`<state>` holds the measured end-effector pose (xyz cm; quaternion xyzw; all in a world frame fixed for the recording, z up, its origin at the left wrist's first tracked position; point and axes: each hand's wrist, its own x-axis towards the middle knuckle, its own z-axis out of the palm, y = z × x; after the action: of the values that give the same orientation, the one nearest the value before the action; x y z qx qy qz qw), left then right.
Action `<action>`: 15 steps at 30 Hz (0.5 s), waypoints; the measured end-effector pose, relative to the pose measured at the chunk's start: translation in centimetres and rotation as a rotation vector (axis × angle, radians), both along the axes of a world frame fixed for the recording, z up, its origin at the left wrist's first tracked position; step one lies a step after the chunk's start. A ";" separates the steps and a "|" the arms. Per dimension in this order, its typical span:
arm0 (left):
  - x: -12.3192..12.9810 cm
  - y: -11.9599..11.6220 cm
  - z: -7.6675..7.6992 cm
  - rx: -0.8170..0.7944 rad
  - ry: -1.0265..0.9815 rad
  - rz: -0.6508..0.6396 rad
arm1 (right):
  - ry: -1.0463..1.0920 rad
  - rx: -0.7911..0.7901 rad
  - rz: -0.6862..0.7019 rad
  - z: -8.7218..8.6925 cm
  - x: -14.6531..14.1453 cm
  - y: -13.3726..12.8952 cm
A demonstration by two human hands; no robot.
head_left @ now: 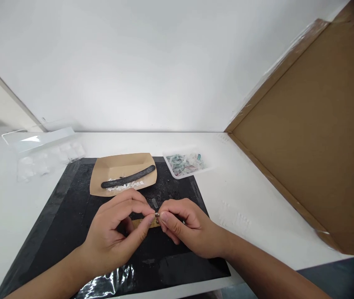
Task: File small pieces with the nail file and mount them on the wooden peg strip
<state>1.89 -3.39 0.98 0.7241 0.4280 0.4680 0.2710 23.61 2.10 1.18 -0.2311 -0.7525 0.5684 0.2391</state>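
Small piece [157, 214], long axis sideways, pinched by left hand [114, 232], right hand [194, 228]

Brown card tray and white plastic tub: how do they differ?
The brown card tray is wider than the white plastic tub. The tray holds a curved black stick over white scraps; the tub, clear and greenish pieces. The tray sits on the black mat; the tub straddles its edge. Both are open.
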 end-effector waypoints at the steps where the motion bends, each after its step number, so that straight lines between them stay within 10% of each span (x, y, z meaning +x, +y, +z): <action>1: 0.0 0.0 0.0 0.015 0.003 0.000 | 0.004 -0.004 0.000 0.0 0.0 0.0; 15: 0.0 -0.1 0.0 0.053 -0.005 0.000 | -0.011 -0.010 -0.006 0.0 -0.1 0.0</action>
<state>1.89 -3.49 1.00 0.7299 0.4148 0.4810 0.2528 23.55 2.07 1.14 -0.2379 -0.7502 0.5703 0.2355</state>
